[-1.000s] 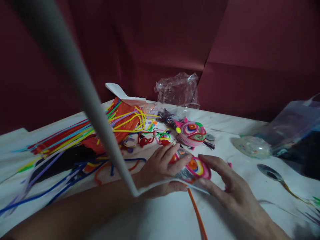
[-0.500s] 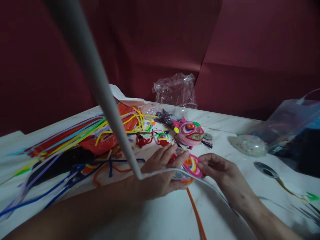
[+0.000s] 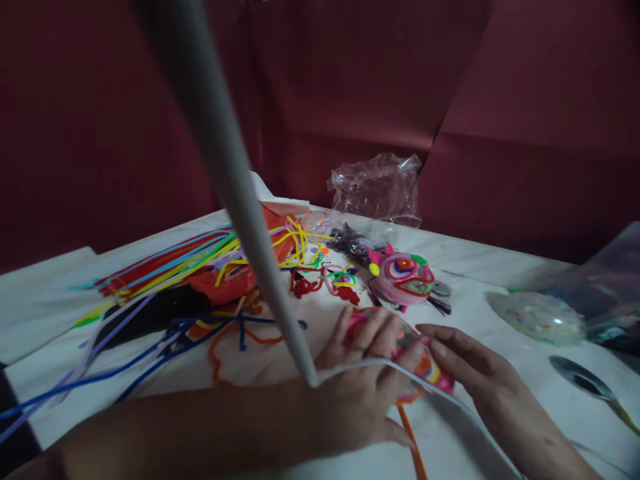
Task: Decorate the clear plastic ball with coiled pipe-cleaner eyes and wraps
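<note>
My left hand (image 3: pixel 373 383) lies with fingers spread over a flat, colourful craft piece (image 3: pixel 357 325), pressing on its top. Pink, orange and yellow parts of the piece show between and beyond the fingers; its middle is covered. An orange strip (image 3: pixel 413 440) sticks out from its near edge. At the piece's right edge is my right hand (image 3: pixel 480 377), fingers stretched out, their tips beside a pink oval part with a yellow and orange centre (image 3: pixel 443 380). Just beyond sits a pink fish-like craft figure (image 3: pixel 404 277) with a round eye.
Pipe cleaners (image 3: pixel 175 257) in many colours spread across the left, by a black item (image 3: pixel 150 315). Clear plastic wrap (image 3: pixel 375 190) stands at the back. On the right are a clear bag of small bits (image 3: pixel 545 317) and a silver disc (image 3: pixel 583 377). A grey rod (image 3: pixel 240 193) crosses the view.
My left hand has slid further over the piece and flattened out. My right fingers have come off the pink oval's edge. The view has shifted left, so things appear further right.
</note>
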Demonstrator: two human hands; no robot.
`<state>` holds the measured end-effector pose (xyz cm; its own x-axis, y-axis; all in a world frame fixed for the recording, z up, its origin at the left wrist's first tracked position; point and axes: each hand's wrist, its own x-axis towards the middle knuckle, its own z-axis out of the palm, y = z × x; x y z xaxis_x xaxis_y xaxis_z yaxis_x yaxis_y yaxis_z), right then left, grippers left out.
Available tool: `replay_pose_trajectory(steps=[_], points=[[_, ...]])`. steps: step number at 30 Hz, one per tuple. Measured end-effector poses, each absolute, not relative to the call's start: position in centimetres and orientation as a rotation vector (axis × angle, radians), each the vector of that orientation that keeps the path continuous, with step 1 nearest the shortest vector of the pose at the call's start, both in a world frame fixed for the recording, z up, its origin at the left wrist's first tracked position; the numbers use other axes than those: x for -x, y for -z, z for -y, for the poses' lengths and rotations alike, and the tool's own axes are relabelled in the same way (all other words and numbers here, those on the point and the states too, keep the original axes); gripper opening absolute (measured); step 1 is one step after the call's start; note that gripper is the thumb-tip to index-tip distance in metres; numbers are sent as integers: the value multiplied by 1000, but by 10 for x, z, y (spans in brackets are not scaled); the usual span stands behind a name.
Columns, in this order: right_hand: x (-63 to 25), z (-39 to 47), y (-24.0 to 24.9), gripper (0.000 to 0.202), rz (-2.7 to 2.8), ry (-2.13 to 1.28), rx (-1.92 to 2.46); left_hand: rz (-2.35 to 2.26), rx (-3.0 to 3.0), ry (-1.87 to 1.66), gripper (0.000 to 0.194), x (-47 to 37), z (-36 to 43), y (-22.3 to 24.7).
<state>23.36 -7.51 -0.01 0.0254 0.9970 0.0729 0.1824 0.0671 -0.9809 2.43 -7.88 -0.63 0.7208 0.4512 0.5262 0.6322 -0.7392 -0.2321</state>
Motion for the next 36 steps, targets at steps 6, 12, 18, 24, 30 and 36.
replay_pose_trajectory(steps=[6, 12, 18, 24, 30, 36], points=[[-240, 80, -3, 51, 1685, -1179, 1117, 670, 2368, 817, 53, -41, 93, 27], [-250, 76, 7, 65, 1850, -1211, 1086, 677, 2196, 934, 36, -51, 92, 40], [-266, 72, 16, 54, 1847, -1156, 1135, 576, 2220, 896, 35, -45, 88, 42], [-273, 70, 15, 71, 1870, -1471, 1091, 330, 2460, 721, 39, -26, 73, 22], [-255, 77, 4, 56, 1754, -1335, 1169, 451, 2742, 947, 36, -23, 58, 10], [-238, 73, -5, 48, 1630, -1292, 1153, 603, 3049, 1384, 39, -21, 43, 3]])
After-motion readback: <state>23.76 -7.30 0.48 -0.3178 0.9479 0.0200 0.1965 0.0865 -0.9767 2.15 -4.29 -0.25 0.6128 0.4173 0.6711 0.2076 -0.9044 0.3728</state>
